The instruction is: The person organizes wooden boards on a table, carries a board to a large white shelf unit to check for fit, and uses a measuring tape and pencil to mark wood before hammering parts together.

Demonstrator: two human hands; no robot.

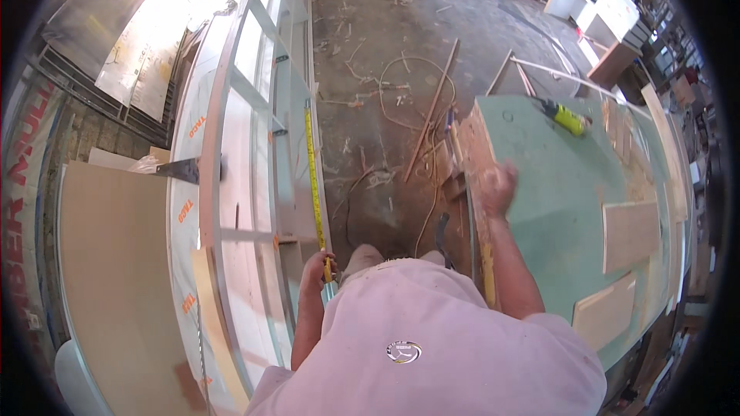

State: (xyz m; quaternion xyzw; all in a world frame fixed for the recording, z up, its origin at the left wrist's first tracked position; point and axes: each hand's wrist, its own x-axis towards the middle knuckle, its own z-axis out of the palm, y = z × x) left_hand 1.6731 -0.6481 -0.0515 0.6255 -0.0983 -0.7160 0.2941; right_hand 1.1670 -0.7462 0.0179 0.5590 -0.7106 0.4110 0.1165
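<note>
my left hand (317, 268) pinches the tape (312, 177) along the frame (254, 92); right hand (497, 189) blurred on the bench (563, 185), grip unclear.

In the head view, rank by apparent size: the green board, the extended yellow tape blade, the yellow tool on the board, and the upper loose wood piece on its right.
1. green board
2. yellow tape blade, long but thin
3. wood piece
4. yellow tool, though it lies farther off, so that placing is unsure.
</note>
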